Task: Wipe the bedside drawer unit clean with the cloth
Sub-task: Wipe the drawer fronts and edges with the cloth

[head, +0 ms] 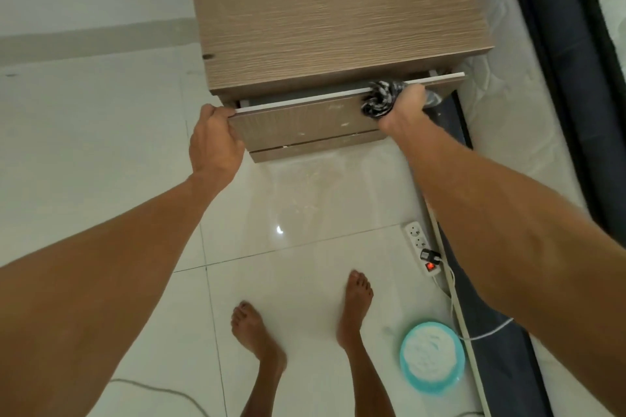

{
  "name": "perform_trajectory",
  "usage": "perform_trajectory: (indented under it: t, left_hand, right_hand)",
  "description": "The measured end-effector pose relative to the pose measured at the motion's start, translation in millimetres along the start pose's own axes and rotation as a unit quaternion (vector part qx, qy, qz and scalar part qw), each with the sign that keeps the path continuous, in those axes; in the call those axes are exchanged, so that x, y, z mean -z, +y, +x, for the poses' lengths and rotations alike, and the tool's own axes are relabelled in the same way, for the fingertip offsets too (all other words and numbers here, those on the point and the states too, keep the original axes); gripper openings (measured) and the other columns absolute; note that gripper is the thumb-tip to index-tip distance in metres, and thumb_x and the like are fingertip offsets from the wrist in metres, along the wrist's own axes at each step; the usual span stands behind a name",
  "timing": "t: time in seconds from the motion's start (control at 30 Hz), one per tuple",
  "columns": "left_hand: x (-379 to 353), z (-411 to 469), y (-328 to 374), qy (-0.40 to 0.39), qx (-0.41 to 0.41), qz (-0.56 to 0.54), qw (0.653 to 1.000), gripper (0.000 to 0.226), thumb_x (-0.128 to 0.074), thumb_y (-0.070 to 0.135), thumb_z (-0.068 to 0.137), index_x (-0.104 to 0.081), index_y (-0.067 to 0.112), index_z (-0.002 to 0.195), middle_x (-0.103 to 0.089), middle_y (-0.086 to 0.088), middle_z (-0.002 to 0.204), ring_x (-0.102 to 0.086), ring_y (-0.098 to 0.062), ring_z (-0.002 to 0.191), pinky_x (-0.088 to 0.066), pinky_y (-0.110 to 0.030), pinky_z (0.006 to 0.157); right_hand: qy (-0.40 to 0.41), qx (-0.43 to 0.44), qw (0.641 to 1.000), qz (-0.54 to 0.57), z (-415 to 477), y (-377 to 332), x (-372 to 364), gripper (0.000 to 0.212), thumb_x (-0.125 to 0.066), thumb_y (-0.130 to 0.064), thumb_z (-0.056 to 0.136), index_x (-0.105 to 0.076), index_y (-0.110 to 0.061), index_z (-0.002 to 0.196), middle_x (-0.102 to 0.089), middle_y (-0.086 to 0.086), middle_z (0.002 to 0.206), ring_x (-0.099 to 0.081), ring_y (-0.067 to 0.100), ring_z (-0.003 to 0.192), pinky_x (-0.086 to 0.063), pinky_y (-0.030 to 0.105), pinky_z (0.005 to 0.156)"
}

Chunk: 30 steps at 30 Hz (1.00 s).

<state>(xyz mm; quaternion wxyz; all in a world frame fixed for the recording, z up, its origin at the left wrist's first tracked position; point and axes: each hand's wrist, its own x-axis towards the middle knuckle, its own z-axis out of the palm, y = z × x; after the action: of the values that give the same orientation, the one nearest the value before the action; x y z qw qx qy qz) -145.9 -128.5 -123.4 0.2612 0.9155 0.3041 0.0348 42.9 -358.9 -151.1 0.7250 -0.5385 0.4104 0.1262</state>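
Note:
The wood-grain bedside drawer unit point(325, 10) stands ahead of me on the tiled floor, with pale specks on its top. Its top drawer point(305, 122) is pulled slightly out, showing a thin white top edge. My left hand point(215, 142) grips the left end of the drawer front. My right hand point(404, 108) holds a bunched black-and-white patterned cloth point(381, 98) pressed on the drawer's upper edge near the right end. A second drawer front point(318, 149) shows just below.
A turquoise bowl of white soapy water point(432, 357) sits on the floor by my right foot. A white power strip point(421, 249) with a red switch and cable lies near the bed. The mattress and dark bed frame point(542, 78) run along the right.

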Motion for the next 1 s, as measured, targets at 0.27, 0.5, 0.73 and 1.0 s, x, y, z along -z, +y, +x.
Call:
perform_trajectory:
  t: [0.27,0.5,0.73,1.0]
  left_hand:
    - [10.6,10.5,-15.6,-0.061,-0.035,-0.002,0.997,0.048,-0.05,-0.007,0.088,-0.057,0.011,0.132,-0.053,-0.014,0.121,-0.055,-0.034,0.109,-0.049,-0.041,0.086]
    - [5.5,14.6,-21.9,-0.034,-0.041,-0.031,0.998,0.039,-0.047,0.001,0.092,-0.065,0.014,0.124,-0.056,-0.011,0.12,-0.055,-0.032,0.109,-0.048,-0.043,0.089]
    - [-23.2,11.6,-32.4,0.082,0.0,-0.15,0.985,0.021,-0.059,0.016,0.093,-0.066,0.012,0.113,-0.067,-0.007,0.11,-0.062,-0.02,0.1,-0.052,-0.035,0.088]
    - [-65.4,10.2,-31.6,0.212,0.024,-0.258,0.942,0.021,-0.061,0.015,0.09,-0.061,0.012,0.111,-0.062,0.004,0.09,-0.058,-0.006,0.079,-0.049,-0.013,0.071]
  right_hand:
    - [-0.08,-0.122,0.989,-0.025,-92.7,107.4,-67.9,0.048,-0.019,-0.024,0.099,-0.055,0.002,0.119,-0.064,0.018,0.12,-0.063,0.035,0.106,-0.05,0.046,0.094]
    - [-0.276,-0.196,0.908,-0.246,-129.2,164.9,-72.1,0.022,-0.042,-0.012,0.094,-0.061,-0.002,0.098,-0.068,0.016,0.086,-0.067,0.027,0.073,-0.056,0.035,0.065]
    - [-0.258,-0.208,0.934,-0.134,-91.4,162.7,16.3,0.029,-0.034,-0.014,0.096,-0.058,-0.002,0.083,-0.062,0.011,0.057,-0.06,0.023,0.045,-0.05,0.028,0.048]
    - [-0.271,-0.118,0.952,0.083,-15.4,144.3,95.5,0.042,-0.051,-0.038,0.092,-0.068,-0.005,0.111,-0.069,0.012,0.102,-0.064,0.026,0.089,-0.05,0.038,0.088]
